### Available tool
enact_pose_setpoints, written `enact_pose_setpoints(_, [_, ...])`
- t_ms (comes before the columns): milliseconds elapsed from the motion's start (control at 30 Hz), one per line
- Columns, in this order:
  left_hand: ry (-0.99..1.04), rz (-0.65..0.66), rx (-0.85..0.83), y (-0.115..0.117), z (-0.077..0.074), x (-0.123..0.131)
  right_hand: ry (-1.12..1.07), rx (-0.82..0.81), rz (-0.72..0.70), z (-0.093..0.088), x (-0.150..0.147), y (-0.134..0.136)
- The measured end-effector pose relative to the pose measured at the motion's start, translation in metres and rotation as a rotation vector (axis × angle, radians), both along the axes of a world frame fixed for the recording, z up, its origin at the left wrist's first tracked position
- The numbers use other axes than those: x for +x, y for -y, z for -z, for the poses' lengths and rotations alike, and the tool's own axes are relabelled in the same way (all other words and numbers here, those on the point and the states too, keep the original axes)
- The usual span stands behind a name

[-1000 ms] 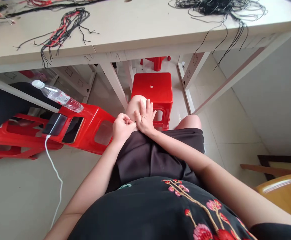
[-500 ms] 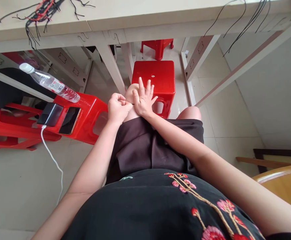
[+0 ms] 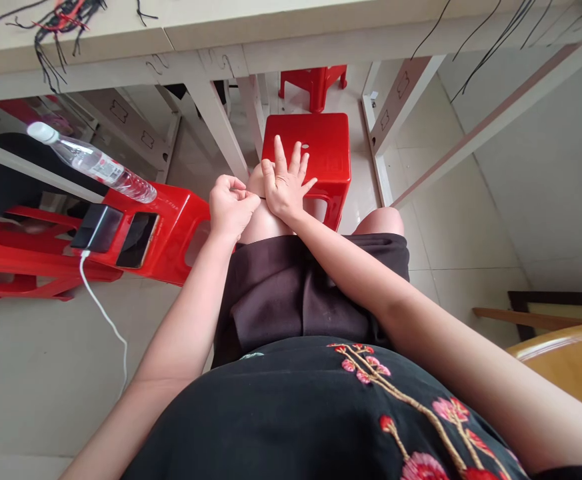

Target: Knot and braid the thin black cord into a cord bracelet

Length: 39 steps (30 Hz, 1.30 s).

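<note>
Above my bare knee, my left hand (image 3: 232, 208) is closed in a pinch on the end of a thin dark cord (image 3: 263, 198). The cord runs from its fingertips toward my right hand (image 3: 286, 183), which lies palm down on the knee (image 3: 265, 223) with its fingers spread. Whatever part of the cord is beneath the right palm is hidden. Both hands are close together, a small gap between them.
A red stool (image 3: 305, 143) stands beyond the knee. Another red stool (image 3: 171, 207) at the left bears a water bottle (image 3: 105, 168), a phone (image 3: 138, 240) and a dark box (image 3: 97, 228) with a white cable. Black and red cords (image 3: 63, 23) lie on the table (image 3: 271, 27).
The view has shifted slightly, and both hands appear a little higher in it. My right hand stays spread on the knee and my left hand keeps its pinch.
</note>
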<state>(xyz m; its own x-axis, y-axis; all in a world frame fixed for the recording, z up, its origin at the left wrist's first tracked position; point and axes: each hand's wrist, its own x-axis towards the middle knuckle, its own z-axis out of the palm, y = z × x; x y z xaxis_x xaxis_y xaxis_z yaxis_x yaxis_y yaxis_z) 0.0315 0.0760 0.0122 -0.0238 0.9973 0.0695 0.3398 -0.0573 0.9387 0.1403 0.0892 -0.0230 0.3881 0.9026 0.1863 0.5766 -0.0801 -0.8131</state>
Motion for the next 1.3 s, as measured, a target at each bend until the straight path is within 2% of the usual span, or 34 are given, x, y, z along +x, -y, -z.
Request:
enact_pose_setpoints(133, [0.006,-0.01,-0.006,-0.001,-0.001,0.0,0.018,-0.03,-0.014,-0.009,-0.002,0.003])
enact_pose_setpoints(233, [0.007,-0.01,-0.016,-0.001,-0.002,0.0,0.016,-0.096,0.026,-0.013,0.0,-0.002])
enact_pose_setpoints(333, [0.027,-0.001,-0.032,-0.002,-0.001,0.001,-0.028,-0.055,0.058,-0.006,0.004,-0.017])
enact_pose_setpoints(433, [0.04,-0.002,-0.033,-0.003,-0.002,0.001,-0.035,0.025,0.015,0.007,0.006,-0.032])
enact_pose_setpoints(533, [0.039,-0.003,-0.027,-0.005,-0.002,0.002,0.009,0.02,-0.004,0.012,0.008,-0.039])
enact_pose_setpoints(700, [0.045,-0.011,-0.024,-0.006,-0.003,0.002,0.111,-0.065,-0.003,-0.003,0.008,-0.037])
enact_pose_setpoints(800, [0.048,-0.016,-0.022,-0.007,-0.004,0.003,0.112,-0.063,0.026,-0.01,0.008,-0.037])
enact_pose_setpoints(1133, [0.034,-0.011,-0.014,-0.014,-0.005,0.005,0.129,-0.025,0.043,-0.006,0.013,-0.05])
enact_pose_setpoints(1300, [0.024,-0.001,-0.022,-0.016,-0.006,0.005,0.154,-0.056,0.058,-0.012,0.01,-0.046])
